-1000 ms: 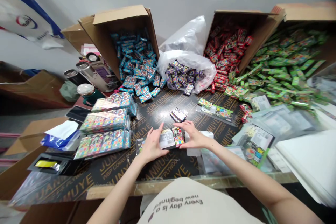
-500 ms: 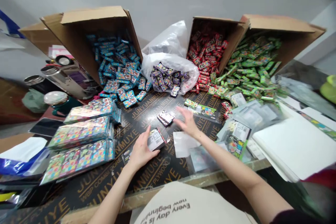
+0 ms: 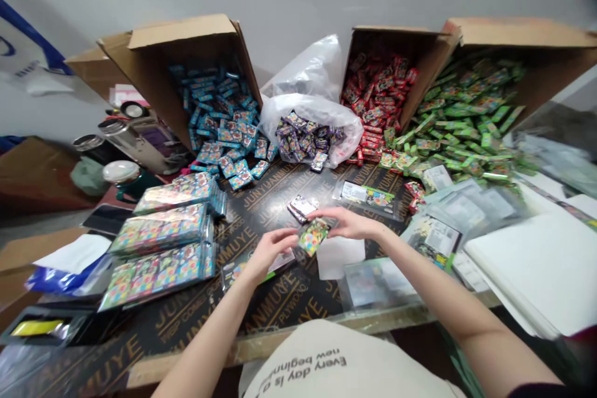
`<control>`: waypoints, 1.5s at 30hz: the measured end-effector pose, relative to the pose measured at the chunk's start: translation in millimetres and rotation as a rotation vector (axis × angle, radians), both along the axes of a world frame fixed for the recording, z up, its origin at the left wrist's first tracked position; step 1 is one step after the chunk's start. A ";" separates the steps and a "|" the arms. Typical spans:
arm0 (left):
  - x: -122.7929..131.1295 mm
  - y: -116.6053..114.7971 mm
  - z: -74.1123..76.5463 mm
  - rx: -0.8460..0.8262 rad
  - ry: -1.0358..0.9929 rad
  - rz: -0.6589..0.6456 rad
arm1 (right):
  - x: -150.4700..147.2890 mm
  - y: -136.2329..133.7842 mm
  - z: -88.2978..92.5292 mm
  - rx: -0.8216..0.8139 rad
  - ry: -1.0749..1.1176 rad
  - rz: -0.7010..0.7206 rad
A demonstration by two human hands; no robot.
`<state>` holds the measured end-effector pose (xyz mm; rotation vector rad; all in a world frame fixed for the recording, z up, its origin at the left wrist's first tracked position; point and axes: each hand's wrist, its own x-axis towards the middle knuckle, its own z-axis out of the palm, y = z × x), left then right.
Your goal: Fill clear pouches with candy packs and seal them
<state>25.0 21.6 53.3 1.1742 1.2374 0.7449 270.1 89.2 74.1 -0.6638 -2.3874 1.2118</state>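
My right hand (image 3: 347, 222) holds a small green packet (image 3: 313, 236) with a colourful print between thumb and fingers, above the middle of the table. From the other side, my left hand (image 3: 273, 252) has its fingertips pinched at the packet's left edge. Beneath my left hand lies a clear bag (image 3: 282, 261) with dark and green printing, partly hidden by the hand and wrist. Just behind the green packet, a small stack of dark purple packets (image 3: 302, 206) lies on the table. A white paper square (image 3: 340, 258) sits under my right wrist.
Cartons hold blue packets (image 3: 224, 112), red packets (image 3: 380, 90) and green packets (image 3: 466, 118). Between them a plastic bag (image 3: 275, 115) holds purple packets. Filled packs (image 3: 158, 236) are stacked left. A filled clear bag (image 3: 370, 196), clear sleeves (image 3: 471, 205) and white sheets (image 3: 522, 261) lie right.
My right hand has picked up the green packet from the clear bag at the back right and brought it nearer. My left hand has let go of the dark bag and moved to the packet.
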 end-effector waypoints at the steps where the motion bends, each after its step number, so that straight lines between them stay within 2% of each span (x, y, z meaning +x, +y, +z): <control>1: 5.5 1.7 3.5 -0.074 -0.070 -0.027 | -7.7 -8.1 8.0 -0.014 -0.011 0.074; 2: 10.4 2.7 5.0 -0.120 -0.117 -0.024 | -14.0 -14.8 13.4 -0.006 -0.011 0.090; 4: 17.5 2.9 3.4 -0.134 -0.173 0.096 | -23.3 -24.8 15.7 0.066 0.019 -0.022; 6: 20.8 1.7 -1.2 -0.115 -0.218 0.232 | -31.1 -31.7 9.3 0.173 0.047 -0.194; 8: 19.3 -0.1 -5.8 -0.092 -0.234 0.256 | -38.2 -36.9 -0.6 0.267 0.042 -0.296; 11: 4.5 -4.0 -11.6 0.032 -0.082 0.138 | -43.1 -41.9 -13.8 0.388 -0.001 -0.361; 15: -28.2 -14.3 -22.8 0.394 0.630 -0.120 | -37.1 -43.7 -27.7 0.493 -0.092 -0.450; 17: -39.3 -21.1 -28.9 0.493 0.883 -0.240 | -35.2 -45.3 -34.6 0.499 -0.134 -0.456; 20: -44.1 -30.2 -32.4 0.574 0.936 -0.289 | -37.8 -50.4 -40.0 0.472 -0.153 -0.399; 23: -41.1 -37.1 -26.2 0.640 0.857 -0.241 | -41.2 -55.6 -33.2 0.400 -0.114 -0.235; 26: -36.3 -42.7 -13.6 0.643 0.735 -0.260 | -40.8 -56.2 -17.2 0.325 -0.058 -0.063; 28: -32.8 -44.8 -4.6 0.628 0.658 -0.260 | -40.9 -54.3 -7.9 0.274 -0.018 -0.003; 29: -30.9 -44.9 -0.7 0.622 0.629 -0.220 | -42.1 -53.5 -5.0 0.233 0.017 -0.019; 31: -26.6 -43.4 4.3 0.603 0.567 -0.038 | -48.2 -53.5 -3.3 0.092 0.137 -0.179; 34: -16.3 -39.4 1.9 0.466 0.321 0.294 | -65.9 -59.1 -8.1 -0.258 0.396 -0.526; 37: 1.5 -40.2 -10.1 0.267 -0.042 0.461 | -83.6 -67.1 -13.5 -0.562 0.578 -0.771; 39: 16.1 -45.1 -18.4 0.172 -0.240 0.537 | -89.1 -69.9 -14.7 -0.634 0.665 -0.947; 41: 30.0 -51.2 -23.0 0.121 -0.382 0.615 | -89.3 -70.2 -14.1 -0.639 0.738 -1.102; 43: 41.1 -55.3 -23.4 0.107 -0.475 0.664 | -87.1 -68.9 -12.8 -0.657 0.773 -1.164; 45: 48.9 -55.5 -20.8 0.103 -0.539 0.694 | -86.1 -66.9 -11.3 -0.709 0.775 -1.142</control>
